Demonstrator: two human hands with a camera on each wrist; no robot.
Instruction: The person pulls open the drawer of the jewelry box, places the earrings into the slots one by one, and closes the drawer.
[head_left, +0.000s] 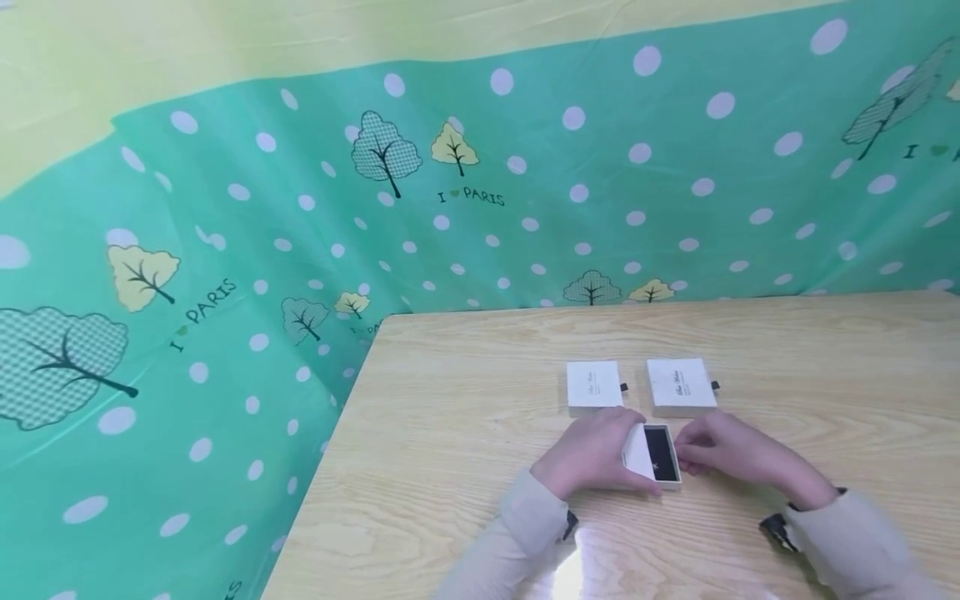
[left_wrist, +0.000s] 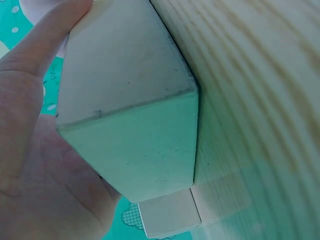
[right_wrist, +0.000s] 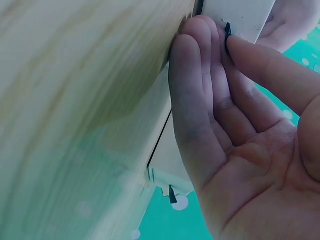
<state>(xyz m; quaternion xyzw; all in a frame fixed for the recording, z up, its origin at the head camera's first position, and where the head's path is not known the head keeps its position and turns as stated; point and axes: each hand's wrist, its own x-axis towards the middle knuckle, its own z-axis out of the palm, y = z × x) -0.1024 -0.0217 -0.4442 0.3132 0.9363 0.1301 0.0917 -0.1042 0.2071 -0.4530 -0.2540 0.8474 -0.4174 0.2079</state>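
A small white drawer-style box (head_left: pixel 637 452) lies on the table, partly slid out so that the black lining of its inner tray (head_left: pixel 662 454) shows. My left hand (head_left: pixel 594 452) grips its outer sleeve from the left, fingers over the far side and thumb along the near side. In the left wrist view the white box (left_wrist: pixel 127 145) fills the space beside the palm. On the box's right, my right hand (head_left: pixel 726 450) pinches the short black pull tab (right_wrist: pixel 228 37) between thumb and index finger. The remaining fingers are bent beside it, close to the table.
Two more white boxes stand just behind: one on the left (head_left: pixel 592 385) and one on the right (head_left: pixel 681 385), each with a black tab on its right side and dark print on top. The wooden table (head_left: pixel 420 417) meets a green dotted cloth (head_left: pixel 300 217) at the back and left.
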